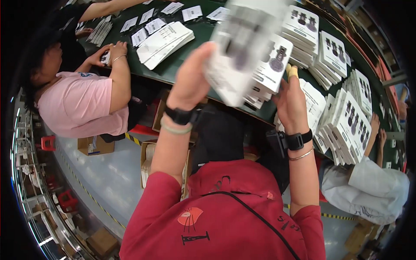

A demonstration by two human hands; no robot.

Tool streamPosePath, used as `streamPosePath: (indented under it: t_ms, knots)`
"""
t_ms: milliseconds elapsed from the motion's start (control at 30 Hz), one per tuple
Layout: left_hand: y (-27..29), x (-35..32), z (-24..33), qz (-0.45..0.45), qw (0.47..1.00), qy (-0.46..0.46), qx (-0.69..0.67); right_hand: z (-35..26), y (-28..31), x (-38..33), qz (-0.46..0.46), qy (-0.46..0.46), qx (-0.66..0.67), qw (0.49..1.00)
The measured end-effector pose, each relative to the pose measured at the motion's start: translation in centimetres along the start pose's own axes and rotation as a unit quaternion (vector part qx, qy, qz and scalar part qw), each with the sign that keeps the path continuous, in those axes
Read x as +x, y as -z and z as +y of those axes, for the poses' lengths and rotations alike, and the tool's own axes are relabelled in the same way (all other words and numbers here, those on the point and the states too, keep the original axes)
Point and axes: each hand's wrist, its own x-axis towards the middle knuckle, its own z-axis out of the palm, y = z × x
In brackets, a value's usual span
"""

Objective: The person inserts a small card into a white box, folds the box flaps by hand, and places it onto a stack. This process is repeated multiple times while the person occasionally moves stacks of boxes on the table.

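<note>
A white printed box [242,43], smeared by motion, is raised at the front of the green table, and more white packs seem to hang below it. My left hand [193,80] is closed on its left side. Beneath and right of it lies a stack of flat white boxes [274,65] printed with dark device pictures. My right hand [292,102] is at that stack's right edge, palm turned toward it, fingers pointing up and apart. Yellow wrapping covers a fingertip. Whether this hand presses on the stack is partly hidden.
More stacks of white boxes [353,123] crowd the right side of the green table [201,37]. Fanned white packs [164,43] and small labelled packets [192,13] lie left. A person in pink [82,102] works at left; another person's sleeve [368,186] is at right. Cartons stand below.
</note>
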Motion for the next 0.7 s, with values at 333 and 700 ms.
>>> streamPosePath:
  t_ms: [333,700]
  knots:
    - [3.8,1.0,2.8,0.115,0.923,-0.032,0.366,5.8,-9.4,3.3,-0.034,-0.001,0.011,0.999]
    - [8.5,0.8,7.3,0.194,0.890,-0.084,0.405,7.4,-12.9,4.0,-0.067,-0.003,-0.021,0.998]
